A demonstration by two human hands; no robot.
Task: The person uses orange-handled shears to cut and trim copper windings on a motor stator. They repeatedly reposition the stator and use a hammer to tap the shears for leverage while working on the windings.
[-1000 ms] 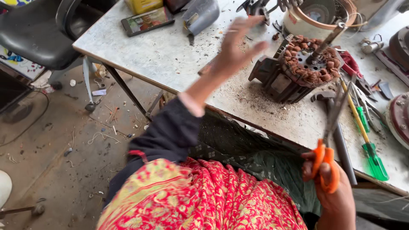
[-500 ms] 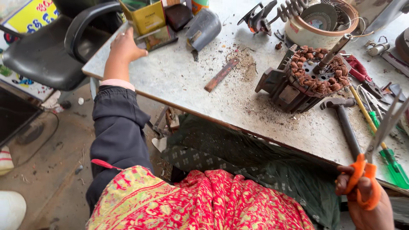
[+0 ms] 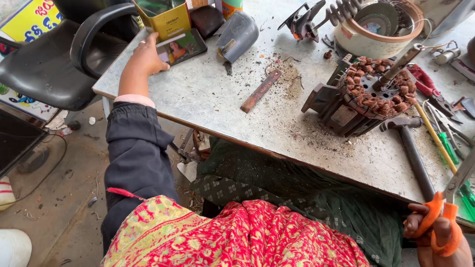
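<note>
At the desk's far-left corner: left hand (image 3: 147, 58), one, fingers spread flat and holding nothing; fingertips touch the near-left edge of the phone (image 3: 181, 46).
Phone: one, lying flat with its screen lit, just inside the desk's left edge, touching the base of a yellow tin (image 3: 166, 19).
Off the left edge: one black chair (image 3: 47, 64), its armrest close against the desk (image 3: 208, 99).
Grey cover: one dark curved metal cover (image 3: 237, 33), just right of the phone, near the far edge.
Open room: bare grey top from the near-left edge across to the middle; only one rusty flat bar (image 3: 261, 90) and loose grit lie there.
Motor stator: one (image 3: 363, 99), copper coils ringed on top, a shaft standing tilted out of it, right of centre.
Bowl: one round bowl (image 3: 366, 37), far edge, behind the stator.
Hammer: one (image 3: 413, 151), head just beside the stator, handle running to the near edge.
Screwdrivers: two counted; yellow shaft (image 3: 435, 138), green handle (image 3: 449, 147); right side is crowded.
Near-right corner: right hand (image 3: 438, 237), one, fingers closed through the orange loops of the scissors (image 3: 448, 217), held below the desk's near edge; blades point up over the edge.
</note>
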